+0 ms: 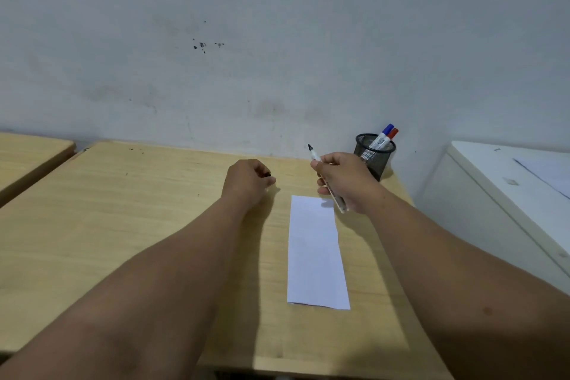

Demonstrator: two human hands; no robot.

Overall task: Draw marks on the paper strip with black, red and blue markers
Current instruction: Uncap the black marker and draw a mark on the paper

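Observation:
A blank white paper strip (316,251) lies lengthwise on the wooden desk (123,225). My right hand (345,179) hovers just past the strip's far end, gripping an uncapped black marker (314,155) with its tip pointing up and away. My left hand (246,182) is closed to the left of the strip's far end; a small black piece, apparently the marker's cap (267,175), shows between its fingers. A red marker (392,133) and a blue marker (387,129) stand in a black mesh pen cup (374,154) at the desk's far right corner.
A grey wall (277,40) runs right behind the desk. A second wooden desk (27,154) stands at the far left. A white cabinet (509,194) with paper on top stands to the right of the desk.

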